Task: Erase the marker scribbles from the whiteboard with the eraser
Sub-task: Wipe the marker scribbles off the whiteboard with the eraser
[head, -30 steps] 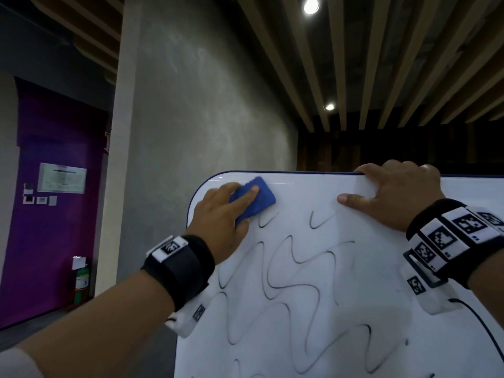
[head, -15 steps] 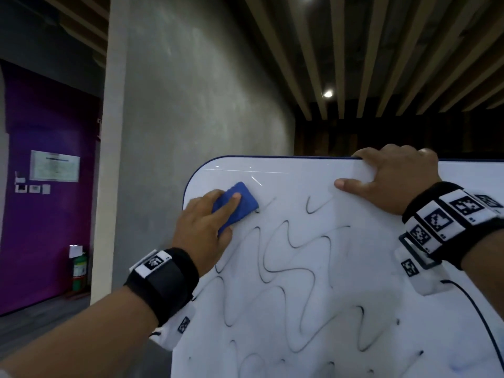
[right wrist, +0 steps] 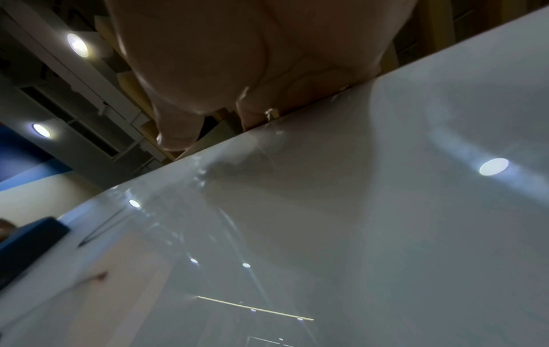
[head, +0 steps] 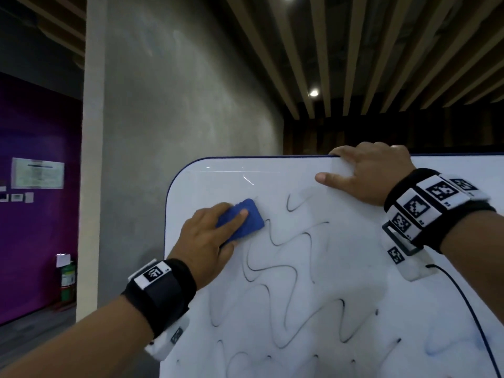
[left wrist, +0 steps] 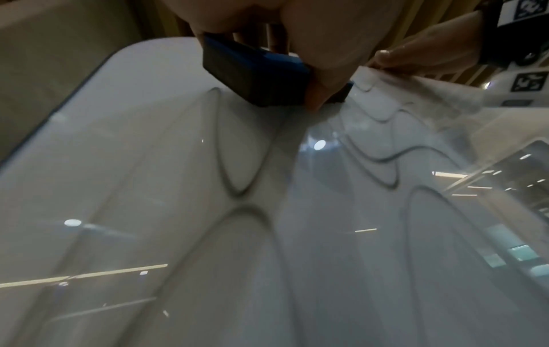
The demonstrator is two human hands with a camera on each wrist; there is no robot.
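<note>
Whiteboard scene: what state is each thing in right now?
whiteboard: upright, still mostly covered with scribbles
marker scribbles: wavy black lines, unerased beside and below the eraser
eraser: pressed flat against the board
left hand: grips the eraser
right hand: fingers hooked over the board's top edge

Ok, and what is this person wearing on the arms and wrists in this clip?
Both forearms are bare. The left hand has a wide black wrist strap bearing one white tag with a black square code, and a white housing beneath it. The right hand has a black band carrying several white square-code tags, a white housing under the wrist, and a thin black cable trailing down from it.
</note>
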